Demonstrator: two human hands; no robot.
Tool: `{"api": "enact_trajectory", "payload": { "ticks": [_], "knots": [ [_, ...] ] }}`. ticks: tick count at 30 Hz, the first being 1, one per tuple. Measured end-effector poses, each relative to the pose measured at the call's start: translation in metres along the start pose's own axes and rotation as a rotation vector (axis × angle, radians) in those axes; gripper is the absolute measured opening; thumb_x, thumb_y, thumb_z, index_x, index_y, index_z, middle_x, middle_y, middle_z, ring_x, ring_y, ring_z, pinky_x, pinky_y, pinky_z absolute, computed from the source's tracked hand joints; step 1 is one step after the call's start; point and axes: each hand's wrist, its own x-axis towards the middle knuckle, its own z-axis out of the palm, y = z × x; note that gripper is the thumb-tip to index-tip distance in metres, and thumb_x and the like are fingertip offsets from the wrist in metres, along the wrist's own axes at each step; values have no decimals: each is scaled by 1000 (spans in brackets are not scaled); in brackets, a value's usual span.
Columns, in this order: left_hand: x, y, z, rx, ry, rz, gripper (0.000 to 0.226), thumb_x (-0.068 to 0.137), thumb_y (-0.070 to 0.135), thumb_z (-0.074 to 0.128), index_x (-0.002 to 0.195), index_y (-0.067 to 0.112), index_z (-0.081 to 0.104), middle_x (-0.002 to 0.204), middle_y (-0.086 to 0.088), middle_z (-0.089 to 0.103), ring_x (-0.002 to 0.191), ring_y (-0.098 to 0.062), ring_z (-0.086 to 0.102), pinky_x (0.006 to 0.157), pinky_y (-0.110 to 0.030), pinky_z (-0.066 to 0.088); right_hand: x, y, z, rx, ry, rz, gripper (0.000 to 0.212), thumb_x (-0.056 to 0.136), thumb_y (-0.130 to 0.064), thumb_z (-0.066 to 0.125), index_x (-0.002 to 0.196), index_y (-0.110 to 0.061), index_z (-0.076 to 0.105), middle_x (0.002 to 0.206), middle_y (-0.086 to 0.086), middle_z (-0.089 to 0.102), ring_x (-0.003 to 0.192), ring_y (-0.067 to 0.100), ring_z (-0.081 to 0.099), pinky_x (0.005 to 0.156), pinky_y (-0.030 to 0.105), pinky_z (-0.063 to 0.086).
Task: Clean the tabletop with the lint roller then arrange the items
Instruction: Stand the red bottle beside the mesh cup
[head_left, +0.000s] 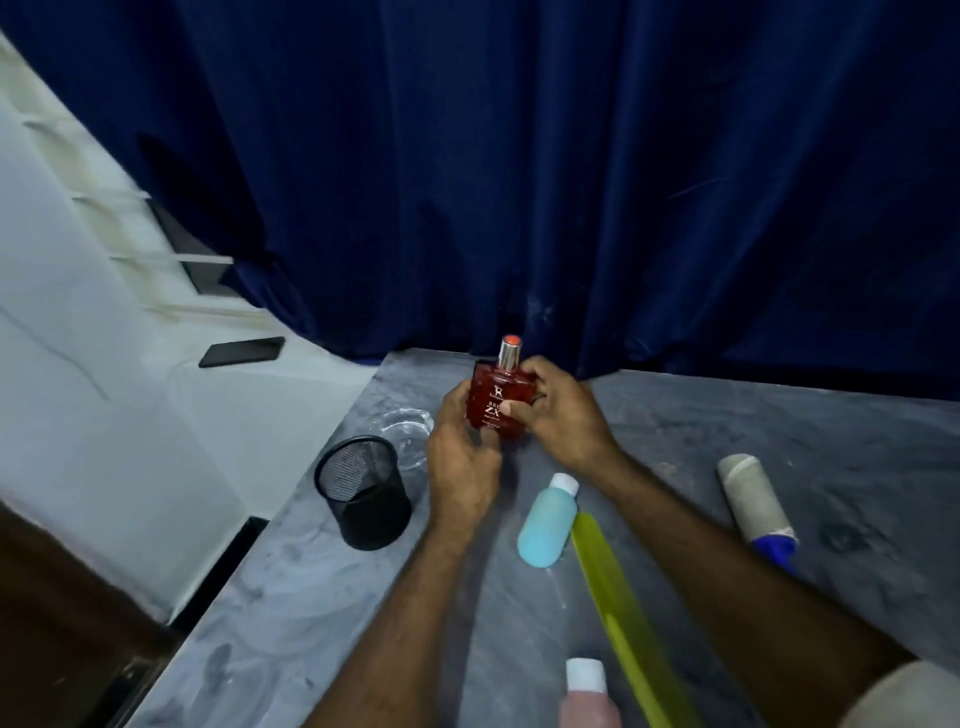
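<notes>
Near the centre of the frame, both hands close around a square red glass perfume bottle with a silver collar and a red-orange cap, held upright just above the grey marbled tabletop. The left hand grips the bottle's lower left side, its fingers curled underneath, while the right hand wraps the right side with the thumb pressed across the printed front. The lint roller, a pale cylindrical roll on a blue handle, lies untouched on the tabletop at the right of the frame, well apart from both hands and partly behind the right forearm. Left of the hands a black wire-mesh cup stands upright, and just behind it sits a clear glass dish, close to the table's left edge. Below the right wrist a light blue plastic bottle with a white cap lies on its side, touching the tip of a long yellow-green flat strip that runs toward the bottom of the frame. At the lower edge a pink bottle with a white cap is partly cut off. A dark blue curtain fills the background, and at the upper left a black phone rests on a white ledge.
</notes>
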Motion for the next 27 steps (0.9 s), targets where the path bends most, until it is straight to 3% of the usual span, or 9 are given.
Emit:
{"api": "enact_trajectory", "payload": {
  "ticks": [2, 4, 9, 13, 18, 22, 27],
  "knots": [
    [4, -9, -4, -53, -5, -28, 66, 76, -6, 54, 138, 16, 62, 117, 20, 71, 109, 11, 66, 93, -8, 49, 1, -2, 12, -38, 20, -9, 39, 75, -37, 75, 109, -32, 57, 92, -1, 76, 78, 24, 72, 81, 52, 60],
    [9, -18, -5, -93, -12, -40, 70, 72, -4, 50, 139, 12, 62, 116, 22, 70, 107, 14, 66, 91, -6, 48, 1, -3, 21, -91, 38, -8, 39, 83, -27, 78, 117, -32, 59, 97, 2, 76, 82, 22, 73, 83, 48, 62],
    [14, -46, 0, -97, 3, -108, 75, 73, -15, 47, 139, 18, 61, 118, 13, 72, 112, -2, 70, 96, -25, 57, 5, -2, 32, -168, 12, 11, 43, 90, -24, 76, 128, -30, 58, 109, 2, 75, 95, 18, 73, 88, 44, 62],
    [14, -47, -3, -68, 10, -176, 76, 78, -19, 47, 142, 21, 59, 122, 7, 73, 115, -5, 70, 101, -33, 59, 5, -5, 36, -208, -13, -9, 45, 92, -23, 75, 132, -30, 57, 116, 3, 73, 100, 18, 73, 91, 44, 62],
    [7, -52, -3, -54, 12, -255, 79, 80, -15, 49, 140, 35, 59, 124, 12, 72, 117, -3, 68, 103, -38, 58, 5, 0, 41, -223, -23, -6, 47, 92, -19, 74, 136, -24, 57, 122, 8, 72, 105, 22, 72, 92, 45, 61],
    [6, -59, -4, -17, -1, -250, 78, 74, 2, 50, 142, 40, 56, 129, 13, 71, 122, -6, 67, 107, -43, 56, 3, 4, 43, -209, -18, -6, 47, 93, -17, 74, 137, -23, 56, 125, 9, 71, 109, 22, 71, 94, 46, 61],
    [2, -49, -4, 22, 11, -251, 76, 82, -4, 54, 143, 40, 54, 129, 15, 70, 120, -5, 67, 104, -41, 58, 5, 6, 44, -206, -15, 4, 48, 92, -17, 74, 137, -24, 57, 125, 9, 71, 108, 22, 71, 95, 46, 60]
  ]
}}
